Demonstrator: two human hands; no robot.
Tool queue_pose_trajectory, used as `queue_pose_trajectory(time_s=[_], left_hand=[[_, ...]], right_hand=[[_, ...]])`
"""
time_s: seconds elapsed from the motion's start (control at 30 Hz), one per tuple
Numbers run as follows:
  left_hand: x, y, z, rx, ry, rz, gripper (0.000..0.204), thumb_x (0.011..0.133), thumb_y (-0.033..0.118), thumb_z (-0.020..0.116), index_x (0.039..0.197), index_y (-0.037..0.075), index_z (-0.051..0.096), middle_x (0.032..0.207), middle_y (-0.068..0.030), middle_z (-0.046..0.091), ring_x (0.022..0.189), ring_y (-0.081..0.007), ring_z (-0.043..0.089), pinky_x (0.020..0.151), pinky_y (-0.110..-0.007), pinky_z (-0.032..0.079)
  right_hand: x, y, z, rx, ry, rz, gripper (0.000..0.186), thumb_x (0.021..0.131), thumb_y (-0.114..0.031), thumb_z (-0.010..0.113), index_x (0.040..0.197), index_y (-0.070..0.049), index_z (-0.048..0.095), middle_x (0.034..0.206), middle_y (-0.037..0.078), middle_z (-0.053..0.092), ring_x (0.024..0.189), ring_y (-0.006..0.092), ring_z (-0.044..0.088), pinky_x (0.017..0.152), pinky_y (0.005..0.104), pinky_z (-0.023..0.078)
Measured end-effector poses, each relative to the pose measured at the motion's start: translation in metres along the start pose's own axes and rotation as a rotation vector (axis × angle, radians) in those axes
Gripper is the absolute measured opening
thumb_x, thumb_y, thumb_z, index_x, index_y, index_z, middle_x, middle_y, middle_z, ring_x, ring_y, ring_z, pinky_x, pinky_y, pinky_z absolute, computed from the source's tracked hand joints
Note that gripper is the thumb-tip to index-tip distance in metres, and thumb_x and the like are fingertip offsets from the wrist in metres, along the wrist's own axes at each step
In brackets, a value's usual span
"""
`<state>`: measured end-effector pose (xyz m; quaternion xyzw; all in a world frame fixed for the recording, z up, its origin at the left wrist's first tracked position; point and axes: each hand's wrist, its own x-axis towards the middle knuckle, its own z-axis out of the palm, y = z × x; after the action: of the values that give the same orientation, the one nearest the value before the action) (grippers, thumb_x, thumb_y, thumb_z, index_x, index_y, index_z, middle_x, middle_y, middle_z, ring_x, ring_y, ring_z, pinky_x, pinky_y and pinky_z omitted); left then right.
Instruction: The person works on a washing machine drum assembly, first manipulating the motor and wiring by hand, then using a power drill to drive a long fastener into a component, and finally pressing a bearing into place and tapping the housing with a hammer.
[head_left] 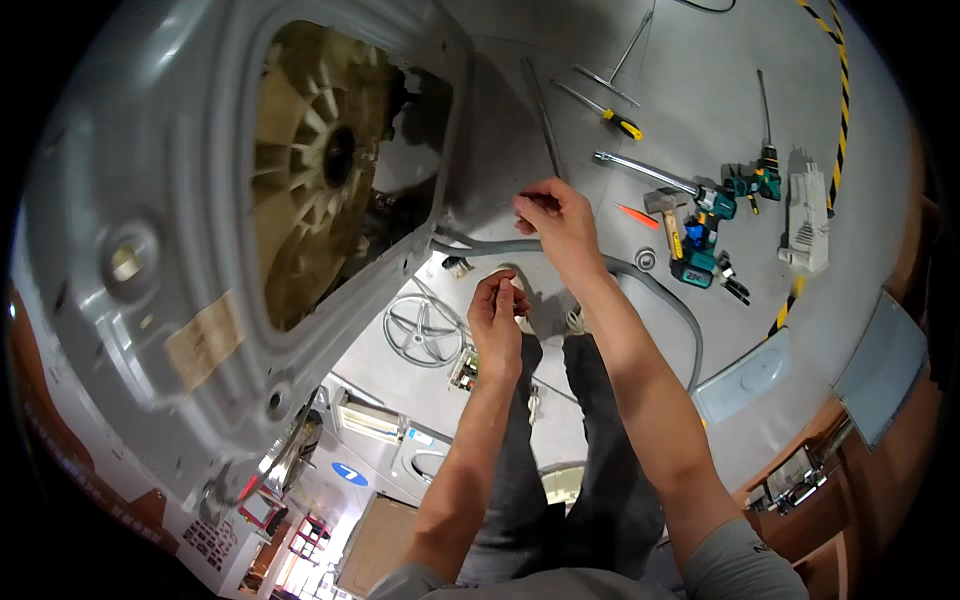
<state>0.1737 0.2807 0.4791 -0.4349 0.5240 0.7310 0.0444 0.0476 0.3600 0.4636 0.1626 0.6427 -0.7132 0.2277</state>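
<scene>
A large grey metal appliance casing (180,120) fills the left side, with a yellowish ribbed plastic tub back (300,170) showing through its rectangular opening. My right hand (555,220) is raised beside the casing's lower right edge, its fingers curled toward the thumb. My left hand (498,315) is lower, near the same edge, its fingers also curled. I cannot make out anything in either hand. A grey hose (680,315) curves behind both hands from the casing toward the lower right. A spoked metal pulley (420,330) lies on the floor left of my left hand.
On the floor (640,360) lie cordless tools (715,200), a hammer (675,225), a yellow-handled screwdriver (620,122), a T-handled wrench (610,85), a bearing (645,260), a white plastic part (805,220) and a pale panel (745,375). Striped tape (843,90) runs along the right; my legs are below me.
</scene>
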Motion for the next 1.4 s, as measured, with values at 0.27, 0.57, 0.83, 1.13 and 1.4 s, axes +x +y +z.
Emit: queue_pose_trajectory(time_s=[0.27,0.57,0.83,1.13,1.4], left_hand=[[0.065,-0.012,-0.009,0.549,-0.228,0.255,0.013,0.093,0.003,0.045,0.093,0.0,0.058,0.079,0.0001,0.054,0.069,-0.0052,0.044,0.061,-0.02,0.034],[0.067,0.026,0.009,0.988,-0.777,0.639,0.01,0.078,0.008,0.061,0.086,0.003,0.057,0.073,-0.0083,0.054,0.065,-0.0255,0.058,0.059,-0.035,0.046],[0.073,0.015,0.003,1.207,-0.837,0.704,0.019,0.072,0.017,0.068,0.083,0.006,0.058,0.075,-0.008,0.054,0.067,-0.0255,0.056,0.063,-0.036,0.045],[0.078,0.012,0.004,1.269,-0.749,0.703,0.023,0.072,0.015,0.067,0.088,0.004,0.054,0.08,-0.0098,0.054,0.073,-0.0259,0.057,0.064,-0.037,0.046],[0.077,0.013,0.011,1.231,-0.763,0.698,0.023,0.072,0.014,0.067,0.087,0.003,0.054,0.078,-0.0102,0.054,0.071,-0.0264,0.057,0.062,-0.037,0.046]], right_hand=[[0.138,0.118,0.039,0.004,-0.124,-0.137,0.016,0.084,-0.007,0.065,0.097,0.002,0.064,0.082,0.009,0.067,0.074,0.0141,0.064,0.069,0.0273,0.05],[0.222,0.181,0.146,-0.101,0.019,-0.286,0.022,0.079,-0.009,0.067,0.098,0.002,0.062,0.093,0.018,0.068,0.088,0.0338,0.066,0.078,0.0413,0.051],[0.255,0.194,0.211,-0.128,0.267,-0.307,0.021,0.077,0.007,0.053,0.097,0.002,0.054,0.095,0.022,0.06,0.093,0.0413,0.059,0.081,0.0464,0.046],[0.269,0.212,0.224,-0.019,0.3,-0.327,0.016,0.08,0.003,0.057,0.096,0.002,0.054,0.09,0.021,0.063,0.089,0.0415,0.06,0.079,0.0451,0.047],[0.273,0.221,0.22,0.179,0.206,-0.203,0.011,0.081,0.001,0.066,0.09,0.004,0.06,0.075,0.012,0.067,0.065,0.0178,0.066,0.059,0.032,0.052]])
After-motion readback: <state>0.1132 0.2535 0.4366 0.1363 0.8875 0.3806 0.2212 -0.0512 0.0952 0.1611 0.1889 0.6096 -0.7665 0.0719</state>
